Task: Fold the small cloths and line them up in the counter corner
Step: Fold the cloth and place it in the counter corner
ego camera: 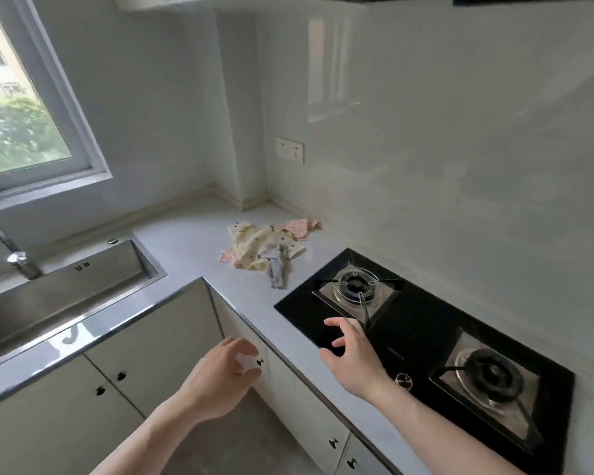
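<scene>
Head view: both hands reach forward with fingers loosely spread, holding nothing, the left hand point(220, 375) before the cabinet doors point(151, 341), the right hand point(354, 358) over the black gas hob point(422, 337), its faint front lettering unreadable; beyond, crumpled small cloths point(268, 246) lie unfolded on the counter point(192, 241) near the corner

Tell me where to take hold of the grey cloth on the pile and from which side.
Pinch the grey cloth at its loose tail, which trails off the yellow cloth onto bare counter toward the stove. Come from the near, stove side: that end probably lifts free without dragging the pile. Both hands hold nothing.
</scene>
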